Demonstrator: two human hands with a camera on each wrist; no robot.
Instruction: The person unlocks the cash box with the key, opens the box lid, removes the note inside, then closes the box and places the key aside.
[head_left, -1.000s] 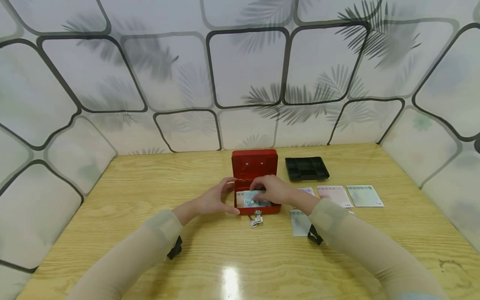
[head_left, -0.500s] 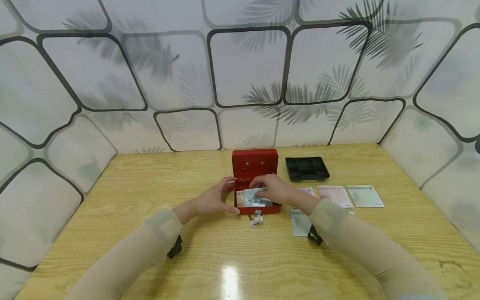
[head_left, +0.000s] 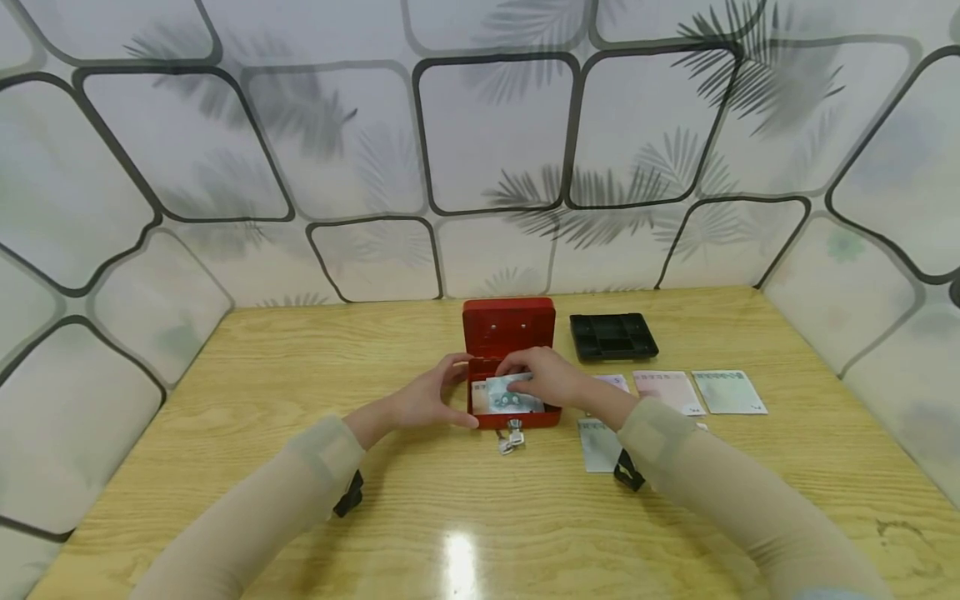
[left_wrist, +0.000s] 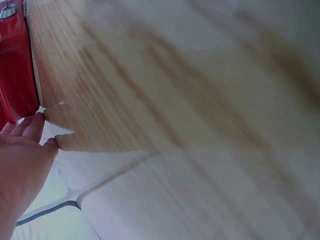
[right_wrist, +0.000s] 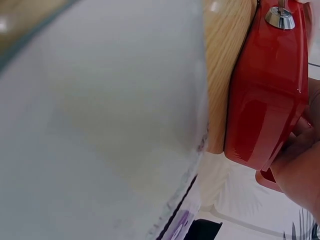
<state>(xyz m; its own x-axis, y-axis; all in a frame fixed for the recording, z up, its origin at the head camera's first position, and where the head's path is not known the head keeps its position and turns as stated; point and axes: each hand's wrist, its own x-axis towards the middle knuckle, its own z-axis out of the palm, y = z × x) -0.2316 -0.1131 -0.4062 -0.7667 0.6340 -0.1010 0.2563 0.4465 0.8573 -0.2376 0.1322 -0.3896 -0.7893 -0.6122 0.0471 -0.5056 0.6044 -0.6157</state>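
A small red cash box (head_left: 517,421) stands on the table with its lid (head_left: 510,327) raised. Keys (head_left: 510,444) hang from the lock at its front. My left hand (head_left: 430,398) holds the box's left end, thumb near the front corner and fingers near the back; in the left wrist view, fingertips touch the red wall. My right hand (head_left: 549,379) reaches into the box and pinches a blue-green banknote (head_left: 508,400). A beige note (head_left: 479,398) shows beside it, on the left. In the right wrist view, the box's wall hides the fingertips.
A black compartment tray (head_left: 613,337) lies behind and right of the box. Several banknotes lie to the right: a pink one (head_left: 670,392), a pale green one (head_left: 730,392), a grey-green one (head_left: 599,446) and a purple one (head_left: 615,382), partly under the right forearm.
The blue-green note has shifted slightly in the box, its near part lying differently under the right fingers. The right hand moved very little; the left hand stayed on the box.
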